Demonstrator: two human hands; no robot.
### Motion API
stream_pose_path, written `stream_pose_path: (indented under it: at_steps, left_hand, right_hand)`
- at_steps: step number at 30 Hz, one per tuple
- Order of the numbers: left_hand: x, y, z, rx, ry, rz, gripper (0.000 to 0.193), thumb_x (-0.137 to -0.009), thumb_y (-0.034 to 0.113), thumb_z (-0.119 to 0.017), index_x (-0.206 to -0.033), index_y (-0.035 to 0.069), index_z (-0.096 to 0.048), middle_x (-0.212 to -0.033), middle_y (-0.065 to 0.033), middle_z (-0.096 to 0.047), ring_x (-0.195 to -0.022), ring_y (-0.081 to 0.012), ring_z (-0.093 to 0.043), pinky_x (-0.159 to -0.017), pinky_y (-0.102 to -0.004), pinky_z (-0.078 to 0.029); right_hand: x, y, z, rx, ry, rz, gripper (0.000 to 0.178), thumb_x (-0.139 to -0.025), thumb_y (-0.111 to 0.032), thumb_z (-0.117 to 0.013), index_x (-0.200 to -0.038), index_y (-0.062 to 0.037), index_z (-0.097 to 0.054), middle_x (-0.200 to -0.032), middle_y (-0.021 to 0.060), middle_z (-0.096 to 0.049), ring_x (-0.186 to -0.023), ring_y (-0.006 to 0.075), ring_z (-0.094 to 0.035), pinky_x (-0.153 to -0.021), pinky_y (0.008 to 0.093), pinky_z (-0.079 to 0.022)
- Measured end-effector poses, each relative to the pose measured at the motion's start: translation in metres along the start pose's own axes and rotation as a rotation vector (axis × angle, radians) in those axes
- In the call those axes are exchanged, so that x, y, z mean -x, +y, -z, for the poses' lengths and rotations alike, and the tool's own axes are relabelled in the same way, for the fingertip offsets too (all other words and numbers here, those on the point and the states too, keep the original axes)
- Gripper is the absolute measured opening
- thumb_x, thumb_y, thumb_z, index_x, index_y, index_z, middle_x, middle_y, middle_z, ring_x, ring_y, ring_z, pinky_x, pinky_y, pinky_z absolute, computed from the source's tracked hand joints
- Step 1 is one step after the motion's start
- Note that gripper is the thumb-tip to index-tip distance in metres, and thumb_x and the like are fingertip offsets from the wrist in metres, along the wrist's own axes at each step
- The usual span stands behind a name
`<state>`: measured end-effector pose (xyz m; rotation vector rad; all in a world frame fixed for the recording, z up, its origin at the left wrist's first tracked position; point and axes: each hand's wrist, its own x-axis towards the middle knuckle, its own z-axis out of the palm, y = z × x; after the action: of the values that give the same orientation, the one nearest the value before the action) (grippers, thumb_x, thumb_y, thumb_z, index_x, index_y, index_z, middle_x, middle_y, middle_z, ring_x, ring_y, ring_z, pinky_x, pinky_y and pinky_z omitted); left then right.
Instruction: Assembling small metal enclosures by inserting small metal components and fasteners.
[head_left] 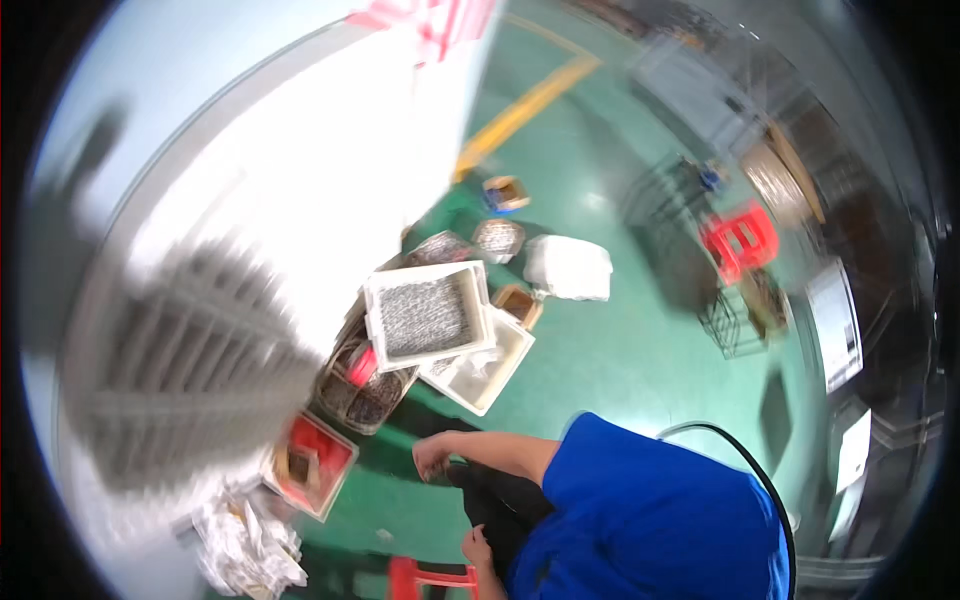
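Observation:
My right hand (pixel 432 455) hangs at the end of an outstretched bare arm, beyond my dark trousers (pixel 490 505). Its fingers are smeared, and no held thing shows. Lower down, my left hand (pixel 477 548) is beside my leg; its fingers are too blurred to read. Nearest the right hand are a white tub (pixel 478 385) with some clear plastic in it and a dark round container (pixel 365 400) with a red item (pixel 362 366) on top. Above these sits another white tub (pixel 375 318) full of small grey metallic pieces (pixel 425 315). By the left hand is a red stool (pixel 403 580).
A red-lined box (pixel 340 470) and crumpled white plastic (pixel 245 545) lie at lower left. Beyond the tubs are a white sack (pixel 568 268) and small boxes (pixel 505 193). A bright, blurred white structure (pixel 270 150) fills the left. A red stool (pixel 742 240) stands far right.

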<state>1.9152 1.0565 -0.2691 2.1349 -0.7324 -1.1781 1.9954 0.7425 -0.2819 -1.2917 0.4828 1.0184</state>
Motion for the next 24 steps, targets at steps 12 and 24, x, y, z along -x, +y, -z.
stream_pose_path:
  at_steps: [12, 24]
  left_hand:
    - [0.053, 0.363, -0.075, 0.052, -1.031, 0.000, 0.027, -0.098, 0.022, -0.047, -0.114, 0.004, -0.057, -0.063, 0.0081, -0.037, -0.048, -0.0015, -0.032, -0.043, -0.0184, -0.025]
    - [0.275, 0.554, -0.542, -0.562, -1.712, 0.126, 0.029, -0.095, 0.034, -0.054, -0.082, 0.009, -0.049, -0.054, 0.0075, -0.033, -0.042, -0.0040, -0.026, -0.040, -0.0226, -0.019]
  right_hand:
    - [0.373, 0.237, -0.170, -0.482, 0.628, 0.730, 0.015, -0.075, -0.017, -0.058, -0.075, -0.0016, -0.058, -0.056, 0.0051, -0.051, -0.046, 0.0173, -0.050, -0.041, 0.0332, -0.041]
    - [0.676, 0.584, -0.424, -0.734, 1.766, 0.336, 0.031, -0.086, -0.034, -0.057, -0.094, -0.0039, -0.060, -0.083, 0.0177, -0.064, -0.079, 0.0351, -0.062, -0.069, 0.0442, -0.048]
